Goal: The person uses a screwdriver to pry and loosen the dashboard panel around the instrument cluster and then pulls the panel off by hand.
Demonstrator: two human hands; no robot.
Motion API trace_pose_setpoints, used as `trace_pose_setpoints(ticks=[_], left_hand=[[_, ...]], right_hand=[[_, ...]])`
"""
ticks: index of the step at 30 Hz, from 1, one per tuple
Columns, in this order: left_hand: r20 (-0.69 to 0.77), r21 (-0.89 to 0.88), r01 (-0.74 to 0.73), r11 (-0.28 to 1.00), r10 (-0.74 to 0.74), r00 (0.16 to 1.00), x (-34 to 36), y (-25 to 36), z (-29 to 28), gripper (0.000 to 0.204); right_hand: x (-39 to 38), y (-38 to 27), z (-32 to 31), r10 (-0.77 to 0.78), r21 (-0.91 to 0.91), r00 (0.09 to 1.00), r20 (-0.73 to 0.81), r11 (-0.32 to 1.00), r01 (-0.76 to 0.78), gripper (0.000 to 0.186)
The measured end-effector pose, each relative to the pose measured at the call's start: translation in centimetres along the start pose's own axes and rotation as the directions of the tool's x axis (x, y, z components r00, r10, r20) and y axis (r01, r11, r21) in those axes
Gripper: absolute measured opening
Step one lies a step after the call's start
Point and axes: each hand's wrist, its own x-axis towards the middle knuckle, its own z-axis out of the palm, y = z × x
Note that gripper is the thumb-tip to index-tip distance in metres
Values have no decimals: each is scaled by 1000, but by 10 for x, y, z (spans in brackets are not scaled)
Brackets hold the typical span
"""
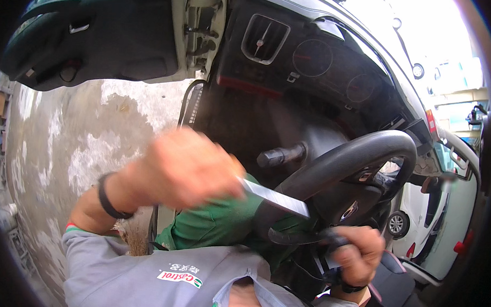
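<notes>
My left hand (pixel 188 170), blurred by motion, is closed around one end of a flat silver strip (pixel 276 198), which looks like a metal blade. The strip points right and slightly down, in front of the steering wheel (pixel 342 157). My right hand (pixel 359 255) is lower right, its fingers wrapped round a black piece with a thin curved part (pixel 294 237) reaching left. What kind of piece this is cannot be made out. The curved part lies just below the strip's free end; whether the two touch is unclear. Green trousers (pixel 213 220) show beneath my left hand.
A column stalk (pixel 280 155) sticks out left of the wheel. Behind it are a dark dashboard with round gauges (pixel 312 58) and an air vent (pixel 265 39). The driver's door (pixel 103 37) stands open over concrete ground (pixel 84 131). A white car (pixel 422 216) is outside, right.
</notes>
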Motion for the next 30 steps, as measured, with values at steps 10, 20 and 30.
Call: trace_pose_setpoints(ticks=[10,20,30], left_hand=[[162,-986,130,-101,-736,658,28,-4,11,19],[176,-981,175,-88,-790,588,43,17,12,21],[192,-979,169,-111,-780,596,45,23,11,19]], right_hand=[[33,-13,34,32,170,995,-97,985,-16,30],[61,-10,52,-157,-58,974,-162,987,149,28],[59,-3,52,-228,-45,964,-138,974,224,27]])
